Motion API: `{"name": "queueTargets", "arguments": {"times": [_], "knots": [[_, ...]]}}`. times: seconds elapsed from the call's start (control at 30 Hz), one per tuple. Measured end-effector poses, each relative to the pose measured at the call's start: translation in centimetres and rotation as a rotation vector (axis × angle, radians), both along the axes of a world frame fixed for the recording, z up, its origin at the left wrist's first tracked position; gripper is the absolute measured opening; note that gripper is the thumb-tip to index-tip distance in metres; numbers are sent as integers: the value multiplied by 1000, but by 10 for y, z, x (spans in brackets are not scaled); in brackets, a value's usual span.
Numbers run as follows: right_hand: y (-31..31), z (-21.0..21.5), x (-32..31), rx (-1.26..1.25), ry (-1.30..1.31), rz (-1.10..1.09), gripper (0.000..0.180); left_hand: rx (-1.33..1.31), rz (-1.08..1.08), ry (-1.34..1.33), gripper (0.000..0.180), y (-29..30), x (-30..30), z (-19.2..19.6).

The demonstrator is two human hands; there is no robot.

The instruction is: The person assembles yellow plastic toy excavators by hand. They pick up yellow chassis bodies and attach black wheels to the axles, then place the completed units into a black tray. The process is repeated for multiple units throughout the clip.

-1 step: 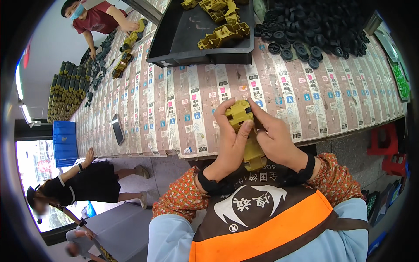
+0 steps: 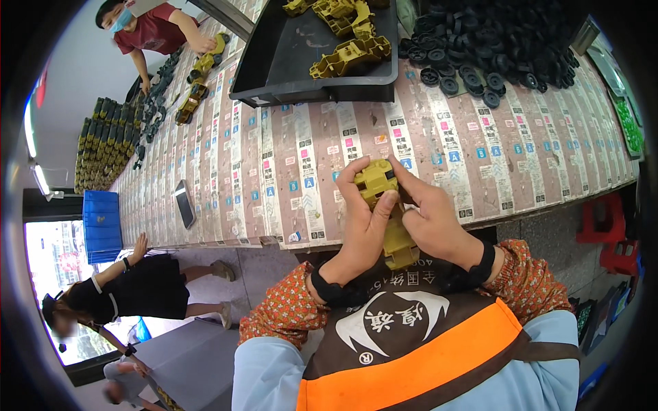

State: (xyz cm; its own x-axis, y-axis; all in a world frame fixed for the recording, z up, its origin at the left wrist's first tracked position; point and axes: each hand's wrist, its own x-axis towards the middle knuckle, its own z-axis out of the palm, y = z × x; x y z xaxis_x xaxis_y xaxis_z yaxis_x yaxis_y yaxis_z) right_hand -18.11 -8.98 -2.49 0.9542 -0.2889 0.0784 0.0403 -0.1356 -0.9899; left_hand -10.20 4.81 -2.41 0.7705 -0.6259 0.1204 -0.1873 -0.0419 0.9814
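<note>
A yellow-olive plastic toy truck body [image 2: 400, 245] is held between my two hands, just in front of the table's near edge and above my apron. My left hand [image 2: 363, 222] wraps round its left side, thumb lying across the top. On the other side, my right hand [image 2: 439, 219] is closed against the body, with its index finger stretched along the far end and its thumb bent in. A small dark patch shows beside that fingertip; I cannot tell whether it is a part or an opening. The underside of the toy is hidden.
Beyond my hands stands a black tray [image 2: 315, 89] with several yellow toy bodies [image 2: 351, 56]. Black toy wheels [image 2: 473, 48] are heaped at the far right. A phone [image 2: 184, 204] lies on the table [image 2: 274, 205] to the left. A co-worker [image 2: 161, 31] handles toys at the far left.
The toy truck body has turned very slightly between my hands. My grip on it looks the same.
</note>
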Motion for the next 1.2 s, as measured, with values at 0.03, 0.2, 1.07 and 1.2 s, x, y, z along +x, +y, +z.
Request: {"name": "queueTargets", "arguments": {"times": [0.03,0.2,1.07,1.2], "knots": [[-1,-2,-1,-6,5,7,67,-15,-14,45,58,0,-2,-2],[-29,4,7,-161,173,113,60,20,-166,129,59,5,17,-2],[-41,16,13,232,97,269,32,-416,25,839,42,4,55,21],[-21,13,2,391,101,250,37,-456,96,703,37,-4,48,21]]}}
